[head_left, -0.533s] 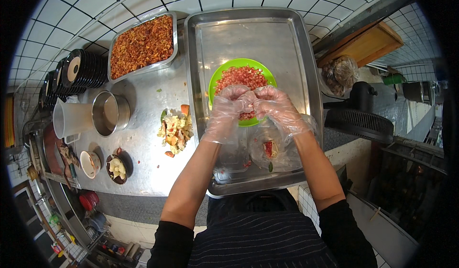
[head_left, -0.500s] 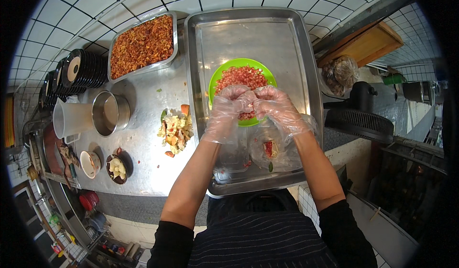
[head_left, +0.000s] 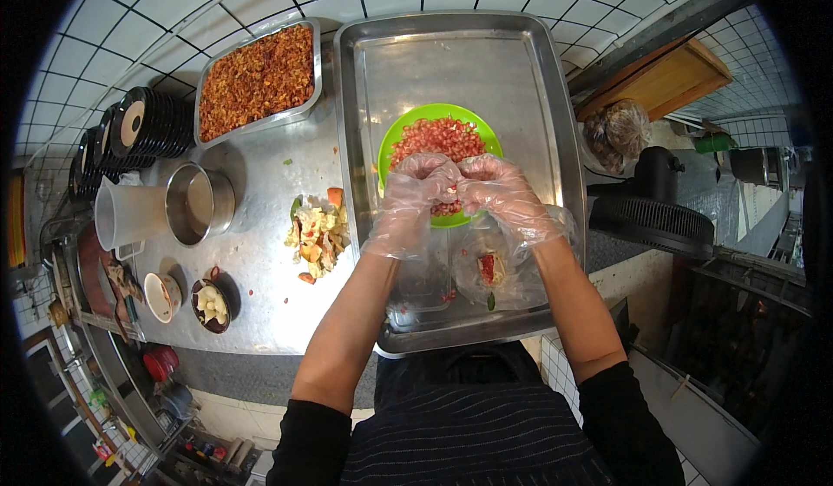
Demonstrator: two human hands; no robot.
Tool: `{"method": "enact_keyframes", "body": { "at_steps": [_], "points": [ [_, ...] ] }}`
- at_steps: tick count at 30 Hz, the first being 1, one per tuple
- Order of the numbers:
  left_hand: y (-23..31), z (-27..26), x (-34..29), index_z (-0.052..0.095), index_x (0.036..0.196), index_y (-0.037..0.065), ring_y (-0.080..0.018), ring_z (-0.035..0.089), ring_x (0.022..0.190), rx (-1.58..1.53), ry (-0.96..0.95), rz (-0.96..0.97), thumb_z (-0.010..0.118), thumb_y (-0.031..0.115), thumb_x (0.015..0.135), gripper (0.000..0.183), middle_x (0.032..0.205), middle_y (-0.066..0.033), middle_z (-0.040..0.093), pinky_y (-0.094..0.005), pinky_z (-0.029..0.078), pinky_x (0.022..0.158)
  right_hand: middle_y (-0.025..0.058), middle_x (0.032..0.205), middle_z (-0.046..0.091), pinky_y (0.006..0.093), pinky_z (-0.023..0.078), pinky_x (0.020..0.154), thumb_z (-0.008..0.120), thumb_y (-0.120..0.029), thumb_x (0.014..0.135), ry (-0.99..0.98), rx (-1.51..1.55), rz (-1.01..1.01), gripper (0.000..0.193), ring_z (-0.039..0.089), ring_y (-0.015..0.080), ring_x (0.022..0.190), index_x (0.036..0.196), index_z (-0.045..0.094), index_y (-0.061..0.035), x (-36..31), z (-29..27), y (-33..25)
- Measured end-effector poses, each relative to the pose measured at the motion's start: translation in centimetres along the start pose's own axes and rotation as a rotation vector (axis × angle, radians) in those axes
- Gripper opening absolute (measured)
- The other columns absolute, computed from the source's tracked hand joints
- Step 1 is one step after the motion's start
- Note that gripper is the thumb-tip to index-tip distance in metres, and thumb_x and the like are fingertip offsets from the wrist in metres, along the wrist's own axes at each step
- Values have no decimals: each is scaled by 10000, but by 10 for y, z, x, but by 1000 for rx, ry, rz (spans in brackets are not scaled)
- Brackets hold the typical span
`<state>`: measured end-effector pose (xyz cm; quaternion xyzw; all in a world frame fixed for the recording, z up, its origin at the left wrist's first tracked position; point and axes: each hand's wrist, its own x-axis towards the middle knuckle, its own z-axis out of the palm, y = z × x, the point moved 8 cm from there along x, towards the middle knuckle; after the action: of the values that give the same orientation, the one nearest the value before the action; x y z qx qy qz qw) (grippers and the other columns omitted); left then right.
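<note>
Both my hands wear clear plastic gloves and meet over the near part of a bright green plate heaped with red pomegranate seeds. My left hand and my right hand have their fingers closed together around a small pomegranate piece, of which only a bit of pale and red shows. Just below my right hand, another pomegranate chunk lies on crumpled clear plastic. The plate rests in a large steel tray.
Left of the tray lies a pile of peel and pith scraps. Beyond it stand a steel pot, a translucent pitcher, a paper cup and a dark bowl. A pan of reddish-brown crumbly food sits at the back.
My fingers have shifted slightly around the pomegranate piece, and a little pale and red now shows between them. Both hands stay in nearly the same place over the plate.
</note>
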<state>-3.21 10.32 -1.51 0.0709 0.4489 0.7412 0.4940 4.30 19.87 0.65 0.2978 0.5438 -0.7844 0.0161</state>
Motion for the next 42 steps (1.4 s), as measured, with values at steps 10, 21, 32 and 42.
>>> {"method": "enact_keyframes", "body": {
  "at_steps": [10,21,32,42],
  "points": [
    [9,4,-10,611,965,26,-98,593,789,-78,145,68,629,84,855,126,903,-13,612,-238,504,748,57,851,618,250,484,629,665,-38,801,-39,40,-27,291,573,103,694,1064,574,47,-2,0,-5],
    [5,1,-13,599,1054,8,-101,602,803,-143,156,20,666,88,844,234,950,-33,633,-230,515,716,80,920,633,248,504,659,647,-117,846,-22,48,-5,331,608,121,741,1111,569,65,1,-7,7],
    [-1,-4,-9,578,1067,-10,-120,612,823,-39,172,6,698,99,827,290,962,-65,625,-244,511,753,71,935,629,245,507,678,638,-126,861,-37,119,59,300,613,127,772,1102,574,41,2,-10,16],
    [-4,-7,-6,572,1060,-4,-112,605,823,50,180,47,690,79,824,277,945,-51,616,-237,508,741,51,933,622,232,503,685,649,-143,864,-48,142,53,295,603,116,785,1102,580,17,4,-12,25]
  ]
}}
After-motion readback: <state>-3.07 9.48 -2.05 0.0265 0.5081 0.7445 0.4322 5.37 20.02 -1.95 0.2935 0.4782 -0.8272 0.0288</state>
